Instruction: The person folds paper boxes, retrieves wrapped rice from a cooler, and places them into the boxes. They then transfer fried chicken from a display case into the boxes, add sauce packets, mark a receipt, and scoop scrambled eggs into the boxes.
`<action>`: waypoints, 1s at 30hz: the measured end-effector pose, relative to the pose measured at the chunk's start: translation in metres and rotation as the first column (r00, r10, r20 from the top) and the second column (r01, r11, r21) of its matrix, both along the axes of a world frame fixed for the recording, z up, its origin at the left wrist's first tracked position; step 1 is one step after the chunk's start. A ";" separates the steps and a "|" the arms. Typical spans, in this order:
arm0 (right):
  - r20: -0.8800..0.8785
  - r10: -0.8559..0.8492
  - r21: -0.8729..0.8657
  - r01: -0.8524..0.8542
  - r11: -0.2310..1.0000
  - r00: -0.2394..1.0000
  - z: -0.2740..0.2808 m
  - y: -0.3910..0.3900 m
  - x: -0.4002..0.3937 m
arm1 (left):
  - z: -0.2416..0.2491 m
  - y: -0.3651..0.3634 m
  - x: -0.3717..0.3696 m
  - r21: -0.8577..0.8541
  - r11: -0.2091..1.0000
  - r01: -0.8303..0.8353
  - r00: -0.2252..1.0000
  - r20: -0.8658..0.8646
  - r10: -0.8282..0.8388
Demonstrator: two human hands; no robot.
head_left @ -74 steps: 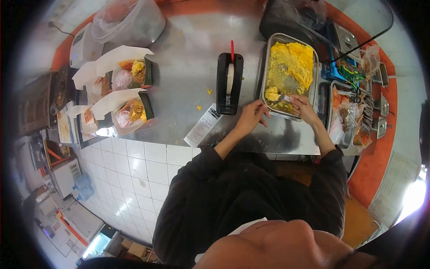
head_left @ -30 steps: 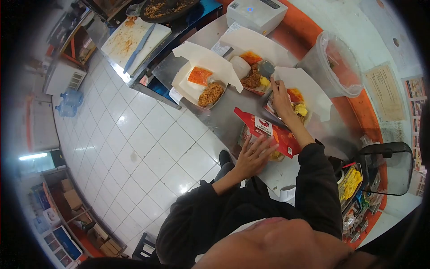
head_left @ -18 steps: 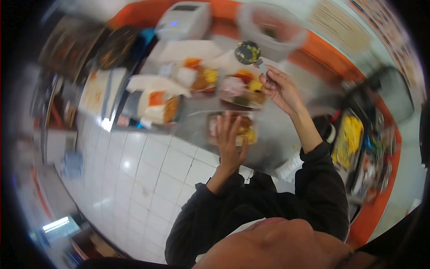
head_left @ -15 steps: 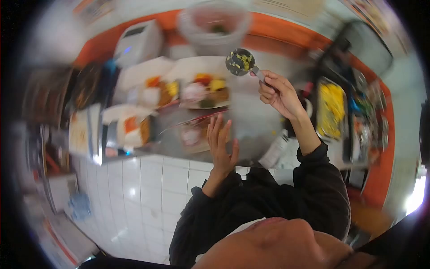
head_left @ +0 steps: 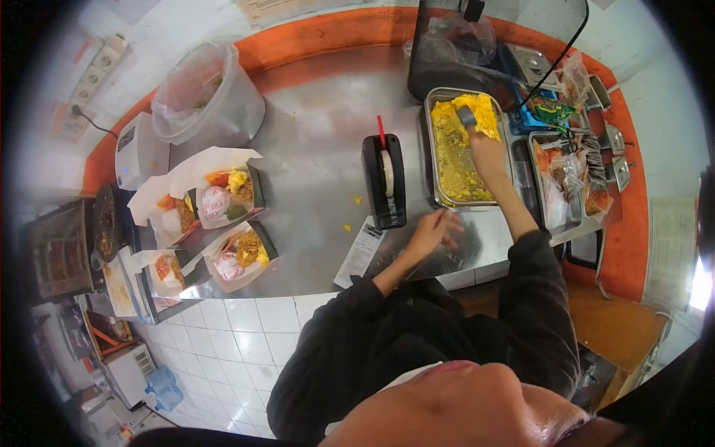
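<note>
My right hand [head_left: 485, 151] is closed around the handle of a round metal measuring scoop [head_left: 467, 117]. The scoop dips into scrambled egg [head_left: 488, 110] heaped at the far end of a metal tray [head_left: 431, 138]. Nearer to me, the egg lies thinner across the tray's bottom. Just in front of the tray's near rim is my left hand [head_left: 432, 235], empty, fingers spread over the counter. Left of the tray stands a black tape dispenser [head_left: 398, 212] with a red piece at its far end. A printed receipt [head_left: 361, 252] lies by the counter's front edge.
Several open paper food boxes [head_left: 249, 277] with rice and toppings stand on the counter's left part. Behind them are a lined plastic bucket [head_left: 242, 112] and a white printer [head_left: 132, 153]. Right of the egg tray, another tray [head_left: 553, 216] holds packets. Egg crumbs [head_left: 358, 200] dot the counter.
The view has swung right. My right hand has lowered the scoop from mid-air into the egg tray. My left hand has moved from beside the food boxes to the tray's near side.
</note>
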State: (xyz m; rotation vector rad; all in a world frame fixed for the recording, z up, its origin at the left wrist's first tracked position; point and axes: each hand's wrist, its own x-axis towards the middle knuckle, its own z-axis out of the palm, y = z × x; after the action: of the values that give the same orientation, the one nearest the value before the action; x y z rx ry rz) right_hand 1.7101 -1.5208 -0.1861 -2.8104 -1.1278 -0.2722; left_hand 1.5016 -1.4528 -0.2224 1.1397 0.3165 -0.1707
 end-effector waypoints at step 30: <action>-0.163 0.426 -0.283 -0.456 0.844 0.890 -0.037 0.004 0.019 | -0.003 -0.007 0.026 -0.063 0.978 -0.199 0.980 -0.047 0.196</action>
State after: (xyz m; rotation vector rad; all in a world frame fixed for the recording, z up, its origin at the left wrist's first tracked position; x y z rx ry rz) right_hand 1.7288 -1.5170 -0.2234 -2.6544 -1.8934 0.0908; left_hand 1.5274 -1.4598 -0.2255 1.0319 0.4548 -0.0295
